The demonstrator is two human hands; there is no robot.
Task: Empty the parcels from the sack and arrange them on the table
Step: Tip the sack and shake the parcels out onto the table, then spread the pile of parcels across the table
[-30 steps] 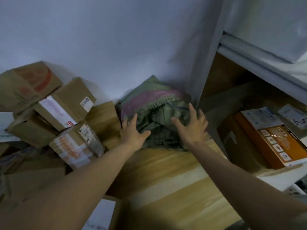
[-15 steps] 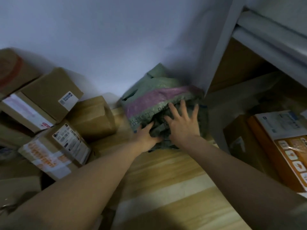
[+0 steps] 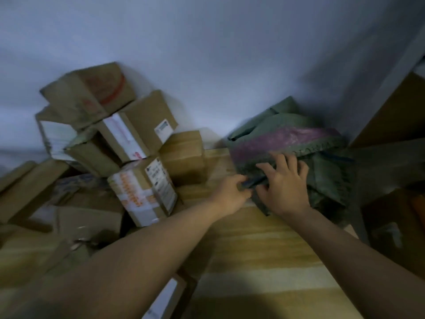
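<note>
A green woven sack [image 3: 299,143] with a purple band lies crumpled on the wooden table [image 3: 264,261], pushed against the wall at the right. My left hand [image 3: 231,195] pinches the sack's near edge. Flat on the sack beside it rests my right hand [image 3: 284,185], fingers spread. Cardboard parcels [image 3: 128,139] are piled at the left, several of them bearing white labels; one with orange print [image 3: 142,192] leans nearest my left arm. The frame is blurred.
A grey shelf upright [image 3: 388,88] and a cardboard box [image 3: 395,118] stand at the right edge. Another labelled box [image 3: 165,298] sits at the table's near edge under my left forearm. A pale wall runs behind everything.
My view has swung left, bringing more of the parcel pile into sight. Both hands came closer together on the sack's near edge, and the left hand closed on the fabric.
</note>
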